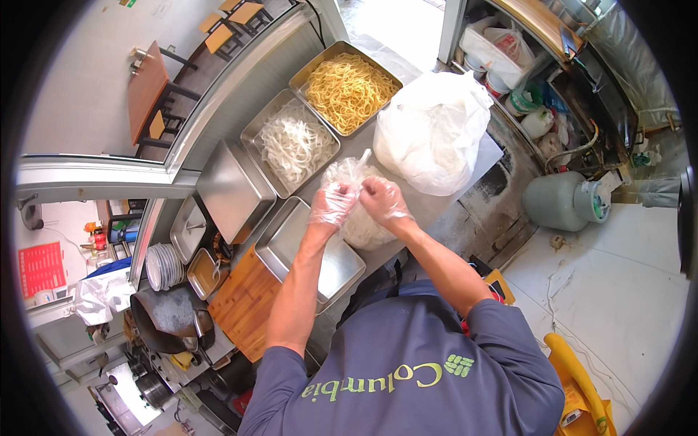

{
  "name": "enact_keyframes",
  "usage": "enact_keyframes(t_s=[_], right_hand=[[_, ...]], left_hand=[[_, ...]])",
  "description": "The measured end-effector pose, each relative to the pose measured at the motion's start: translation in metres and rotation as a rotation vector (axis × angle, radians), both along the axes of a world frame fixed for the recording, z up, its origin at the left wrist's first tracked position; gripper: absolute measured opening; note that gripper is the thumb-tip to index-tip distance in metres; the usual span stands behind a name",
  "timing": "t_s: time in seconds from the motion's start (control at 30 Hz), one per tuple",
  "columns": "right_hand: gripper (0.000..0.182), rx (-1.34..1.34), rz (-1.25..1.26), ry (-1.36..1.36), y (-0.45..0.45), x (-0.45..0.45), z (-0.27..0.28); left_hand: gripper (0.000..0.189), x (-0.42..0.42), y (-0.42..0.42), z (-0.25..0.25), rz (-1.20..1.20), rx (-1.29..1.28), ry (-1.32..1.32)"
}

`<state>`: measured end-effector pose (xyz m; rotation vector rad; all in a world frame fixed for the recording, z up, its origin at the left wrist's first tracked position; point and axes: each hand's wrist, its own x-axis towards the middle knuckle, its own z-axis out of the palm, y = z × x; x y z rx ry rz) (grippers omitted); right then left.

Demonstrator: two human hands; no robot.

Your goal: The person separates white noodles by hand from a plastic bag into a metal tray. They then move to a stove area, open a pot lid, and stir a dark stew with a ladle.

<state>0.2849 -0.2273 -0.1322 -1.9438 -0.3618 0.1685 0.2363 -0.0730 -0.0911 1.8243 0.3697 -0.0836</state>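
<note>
My left hand [334,204] and my right hand [381,199], both in clear plastic gloves, pinch the gathered top of a clear plastic bag [368,229] from either side. Pale contents, too blurred to name, show through the bag, which rests on the metal counter. Beyond my hands, a steel tray holds yellow noodles [349,90], and another beside it holds wide white noodles [297,141]. A large white plastic bag [433,131] stands to the right of the trays. An open steel tray [294,234] lies partly under my left forearm.
Left of the trays are an upturned steel tray [234,188], a wooden board [245,305], stacked plates [163,267] and a wok [169,319] with a steaming or foamy surface. A gas cylinder [556,201] lies or stands on the floor at right, below cluttered shelves.
</note>
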Motion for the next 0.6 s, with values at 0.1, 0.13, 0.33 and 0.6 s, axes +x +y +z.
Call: enact_keyframes(t_s=[0.1, 0.13, 0.33, 0.6], right_hand=[[0.016, 0.276, -0.056, 0.413, 0.0, -0.002, -0.01], [0.016, 0.309, -0.038, 0.456, -0.001, -0.002, -0.012], [0.013, 0.174, 0.0, 0.048, -0.003, -0.004, -0.005], [0.008, 0.337, -0.198, 0.462, 0.002, -0.014, 0.008]], left_hand=[[0.011, 0.003, 0.003, -0.008, 0.078, 0.064, -0.001], [0.013, 0.002, 0.004, -0.007, 0.018, 0.056, 0.014], [0.022, 0.0, 0.001, -0.014, -0.039, -0.295, 0.042], [0.016, 0.011, -0.005, -0.008, -0.082, -0.144, 0.091]])
